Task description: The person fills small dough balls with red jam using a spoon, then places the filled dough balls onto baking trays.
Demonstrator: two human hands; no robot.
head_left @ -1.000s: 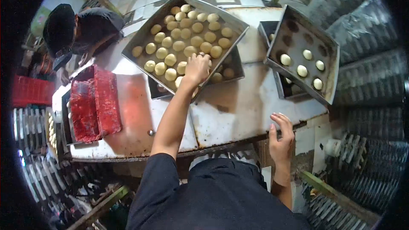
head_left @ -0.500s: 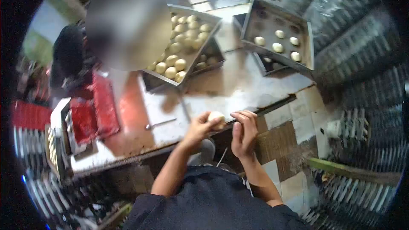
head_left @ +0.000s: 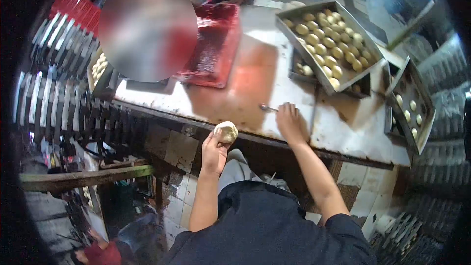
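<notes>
A view from above of a person in a dark shirt standing at a worn white metal surface (head_left: 338, 132) that crosses the middle of the frame. The left hand (head_left: 216, 149), just below the centre of the frame, is raised in front of the surface's near edge, its fingers (head_left: 210, 140) closed around a round, pale ball of dough (head_left: 226, 131). The right hand (head_left: 290, 123), right of centre, rests palm down on the surface with its fingers loosely spread, touching or just beside a small metal spoon-like tool (head_left: 268, 108); whether it grips the tool cannot be told.

In the upper right of the frame, a rectangular metal tray filled with rows of pale dough balls (head_left: 327, 44) sits tilted on top of another tray. Further right, near the frame's edge, a second metal tray holding only a few dough balls (head_left: 411, 104) leans at an angle. At upper centre lies a flat red tray (head_left: 216, 44), casting a red glow on the surface. Metal racks (head_left: 54, 93) fill the left of the frame.
</notes>
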